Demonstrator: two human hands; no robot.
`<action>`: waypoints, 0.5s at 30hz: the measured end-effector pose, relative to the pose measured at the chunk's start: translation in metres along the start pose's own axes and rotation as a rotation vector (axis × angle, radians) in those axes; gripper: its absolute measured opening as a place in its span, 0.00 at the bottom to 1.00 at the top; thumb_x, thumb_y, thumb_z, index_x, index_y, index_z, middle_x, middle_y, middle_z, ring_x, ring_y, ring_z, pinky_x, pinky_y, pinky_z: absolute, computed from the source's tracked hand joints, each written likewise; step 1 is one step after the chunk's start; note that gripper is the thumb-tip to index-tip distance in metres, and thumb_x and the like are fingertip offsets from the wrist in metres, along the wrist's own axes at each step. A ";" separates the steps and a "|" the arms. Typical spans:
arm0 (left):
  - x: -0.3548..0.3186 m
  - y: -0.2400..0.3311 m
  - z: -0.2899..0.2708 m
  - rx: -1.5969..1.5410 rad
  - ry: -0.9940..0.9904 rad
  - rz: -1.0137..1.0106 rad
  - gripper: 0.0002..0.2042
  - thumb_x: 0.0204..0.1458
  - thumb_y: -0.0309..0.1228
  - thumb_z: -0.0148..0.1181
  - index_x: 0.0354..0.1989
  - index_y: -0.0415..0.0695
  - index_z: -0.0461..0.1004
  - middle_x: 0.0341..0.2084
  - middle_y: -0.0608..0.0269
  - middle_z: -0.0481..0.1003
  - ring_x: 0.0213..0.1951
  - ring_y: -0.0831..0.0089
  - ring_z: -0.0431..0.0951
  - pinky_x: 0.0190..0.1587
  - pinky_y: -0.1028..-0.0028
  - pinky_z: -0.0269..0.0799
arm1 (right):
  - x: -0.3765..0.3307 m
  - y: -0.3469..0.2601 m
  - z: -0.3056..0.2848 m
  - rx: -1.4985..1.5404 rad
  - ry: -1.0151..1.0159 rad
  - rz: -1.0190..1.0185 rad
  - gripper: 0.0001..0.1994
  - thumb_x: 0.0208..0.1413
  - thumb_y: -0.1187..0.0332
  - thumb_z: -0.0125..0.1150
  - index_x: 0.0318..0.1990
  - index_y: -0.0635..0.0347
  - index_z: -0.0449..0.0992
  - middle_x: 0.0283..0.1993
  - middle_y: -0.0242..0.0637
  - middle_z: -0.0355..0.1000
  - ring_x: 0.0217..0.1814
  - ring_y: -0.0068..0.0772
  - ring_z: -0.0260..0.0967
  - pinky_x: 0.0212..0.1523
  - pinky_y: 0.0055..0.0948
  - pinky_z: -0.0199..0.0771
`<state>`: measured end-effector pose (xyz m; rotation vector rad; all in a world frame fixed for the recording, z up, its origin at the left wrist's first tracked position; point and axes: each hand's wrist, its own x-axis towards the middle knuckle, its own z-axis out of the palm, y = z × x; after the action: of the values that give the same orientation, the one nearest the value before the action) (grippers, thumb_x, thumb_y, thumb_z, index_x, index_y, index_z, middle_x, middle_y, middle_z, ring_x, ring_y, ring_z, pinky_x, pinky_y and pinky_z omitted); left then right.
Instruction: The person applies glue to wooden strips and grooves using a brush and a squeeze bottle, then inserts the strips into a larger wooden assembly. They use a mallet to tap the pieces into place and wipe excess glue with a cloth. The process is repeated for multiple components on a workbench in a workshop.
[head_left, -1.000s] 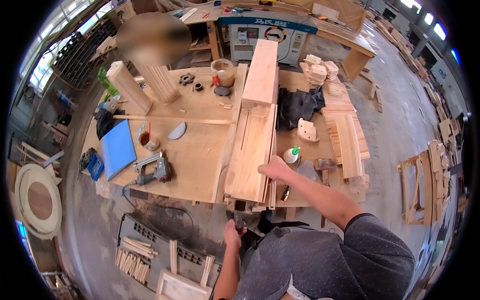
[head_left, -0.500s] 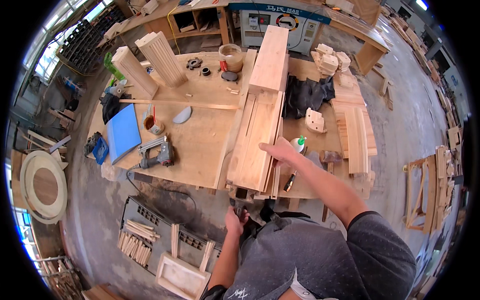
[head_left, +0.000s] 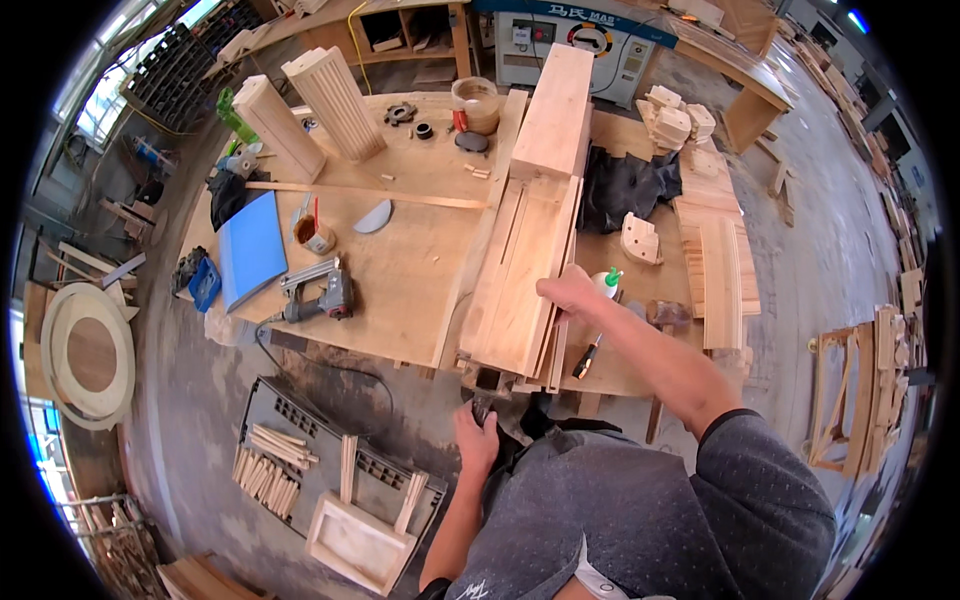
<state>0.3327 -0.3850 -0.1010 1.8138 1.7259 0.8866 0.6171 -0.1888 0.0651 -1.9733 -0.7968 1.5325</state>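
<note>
A long pale wooden workpiece (head_left: 515,290) with lengthwise grooves lies on the bench, its near end at the front edge. My right hand (head_left: 570,292) is closed over its right edge, with the fingers partly hidden behind the thin strips there. Below the near end, my left hand (head_left: 478,437) is wrapped round a dark clamp handle (head_left: 482,408). A squared wooden block (head_left: 553,110) sits at the far end of the workpiece. Right of my right hand are a white bottle with a green cap (head_left: 607,282) and a screwdriver (head_left: 587,357).
A nail gun (head_left: 325,295) with its hose, a blue folder (head_left: 252,250) and a glue cup (head_left: 314,235) lie on the left of the bench (head_left: 410,320). Fluted posts (head_left: 335,105) stand behind. Black cloth (head_left: 630,190) and shaped blocks lie right. A crate (head_left: 340,470) holds sticks below.
My right hand has stayed at the workpiece's right edge, its thumb now drawn in closer. My left hand remains at the clamp handle. The whole view has shifted slightly.
</note>
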 end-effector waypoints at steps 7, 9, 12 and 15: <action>0.009 -0.017 0.004 -0.960 -0.357 -0.887 0.23 0.72 0.47 0.41 0.47 0.37 0.73 0.34 0.50 0.81 0.30 0.62 0.83 0.31 0.68 0.81 | -0.006 -0.017 -0.005 0.159 0.014 0.013 0.19 0.48 0.68 0.62 0.47 0.70 0.76 0.35 0.41 0.76 0.30 0.37 0.77 0.22 0.38 0.75; 0.015 -0.022 -0.002 -1.137 -0.390 -1.088 0.24 0.71 0.49 0.42 0.46 0.39 0.74 0.32 0.53 0.81 0.28 0.64 0.82 0.30 0.70 0.81 | -0.014 -0.020 -0.006 0.190 0.013 0.002 0.21 0.48 0.68 0.61 0.50 0.70 0.74 0.36 0.41 0.76 0.32 0.37 0.77 0.25 0.38 0.77; 0.018 -0.020 -0.007 -1.153 -0.398 -1.184 0.25 0.70 0.51 0.43 0.46 0.39 0.75 0.32 0.53 0.82 0.29 0.66 0.82 0.31 0.71 0.81 | -0.046 -0.034 -0.006 0.194 -0.014 -0.042 0.22 0.50 0.69 0.60 0.53 0.71 0.72 0.40 0.41 0.76 0.37 0.36 0.78 0.32 0.39 0.80; 0.016 -0.025 -0.013 -1.121 -0.390 -1.175 0.26 0.70 0.52 0.43 0.47 0.38 0.75 0.34 0.52 0.81 0.32 0.66 0.82 0.34 0.70 0.81 | -0.058 -0.045 0.001 0.324 -0.126 -0.107 0.20 0.51 0.69 0.61 0.51 0.72 0.73 0.41 0.41 0.77 0.40 0.36 0.79 0.38 0.40 0.84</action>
<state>0.3057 -0.3685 -0.1082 0.1141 1.2286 0.6314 0.5989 -0.1994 0.1357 -1.5892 -0.6447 1.6202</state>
